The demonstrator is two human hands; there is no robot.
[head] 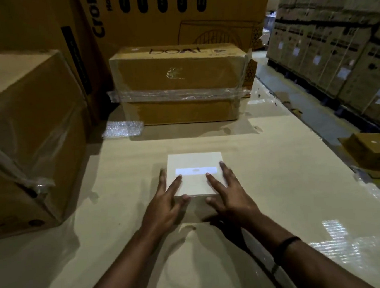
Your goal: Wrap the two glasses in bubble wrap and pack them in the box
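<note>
A matt white cardboard box (195,166) on glossy film-covered cardboard sheeting (278,182), near crinkled bubble wrap (123,129) and tape-bound brown cartons (179,83)

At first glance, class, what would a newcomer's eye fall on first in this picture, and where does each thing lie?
The small white box sits at the centre, with the left hand and right hand laid on its lid, fingers spread. Behind it stands a brown carton bound with clear tape, and a piece of bubble wrap lies at that carton's left foot.
</note>
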